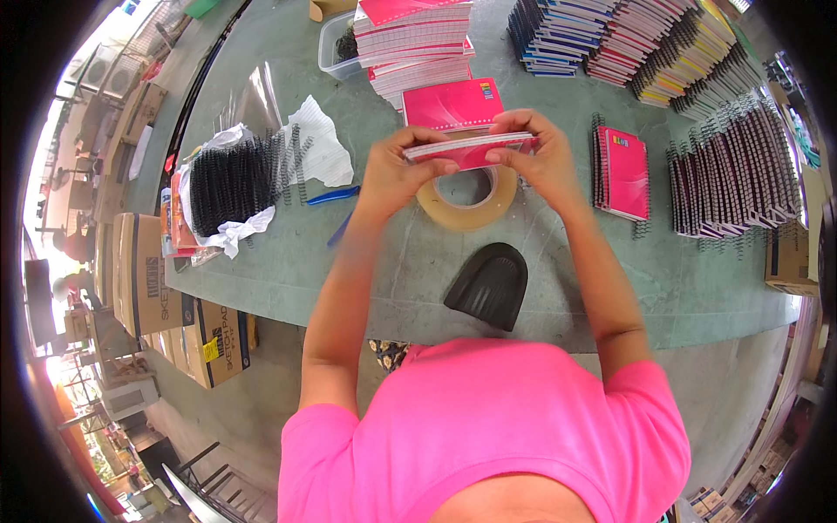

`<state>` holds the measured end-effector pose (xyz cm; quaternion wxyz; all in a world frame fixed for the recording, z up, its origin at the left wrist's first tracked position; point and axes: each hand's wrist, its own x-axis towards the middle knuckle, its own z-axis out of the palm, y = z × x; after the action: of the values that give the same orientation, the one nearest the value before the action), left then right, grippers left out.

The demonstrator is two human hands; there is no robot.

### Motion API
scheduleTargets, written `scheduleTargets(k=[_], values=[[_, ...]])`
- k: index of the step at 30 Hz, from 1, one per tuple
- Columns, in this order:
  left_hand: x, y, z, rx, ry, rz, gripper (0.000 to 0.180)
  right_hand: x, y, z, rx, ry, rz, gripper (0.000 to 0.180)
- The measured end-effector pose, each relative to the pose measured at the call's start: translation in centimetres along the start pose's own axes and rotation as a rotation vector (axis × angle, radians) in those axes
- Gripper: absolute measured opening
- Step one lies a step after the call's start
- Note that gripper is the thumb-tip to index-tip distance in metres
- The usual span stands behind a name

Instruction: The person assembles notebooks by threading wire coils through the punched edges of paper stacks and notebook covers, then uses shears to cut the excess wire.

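Note:
My left hand and my right hand grip the two ends of a thin pink-covered notebook, thumbs on the near side and fingers behind. It is tilted so that its page edges face up, and no coil shows on it. Just beneath it a large roll of tape lies flat on the table. Behind the hands, another pink notebook with a row of punched holes lies in front of a tall stack of pink-covered notebooks. To the right are coil-bound pink notebooks.
Black spiral coils lie on white paper at the left, beside a blue-handled tool. A black rounded pad sits near the table's front edge. Bound notebooks stand at the right; blue-edged stacks are behind. Cartons are at lower left.

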<state>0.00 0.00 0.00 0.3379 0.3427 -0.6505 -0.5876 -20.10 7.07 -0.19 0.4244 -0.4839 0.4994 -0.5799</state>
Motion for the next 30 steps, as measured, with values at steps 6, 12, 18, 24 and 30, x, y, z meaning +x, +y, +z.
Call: scheduleTargets(k=[6,12,18,24,30], values=[[0.2,-1.9,0.5,0.015,0.011,0.047,0.027,-0.7,2.8,2.4,-0.007,0.067,0.049,0.037],[-0.1,-2.8,-0.1,-0.053,-0.04,0.111,0.024,-0.1,-1.8,3.8,-0.655,0.279,-0.53,0.036],[1.0,2.2,-2.6,0.377,-0.3,0.065,0.03,0.4,-1.8,3.9,-1.029,-0.105,-0.447,0.026],[1.2,-2.2,-16.0,1.079,0.529,-0.242,0.031,-0.1,-2.8,5.1,-1.038,-0.13,-0.541,0.015],[-0.1,-6.1,-18.7,1.196,0.553,-0.243,0.033,0.7,-5.3,5.8,-0.978,-0.117,-0.436,0.012]])
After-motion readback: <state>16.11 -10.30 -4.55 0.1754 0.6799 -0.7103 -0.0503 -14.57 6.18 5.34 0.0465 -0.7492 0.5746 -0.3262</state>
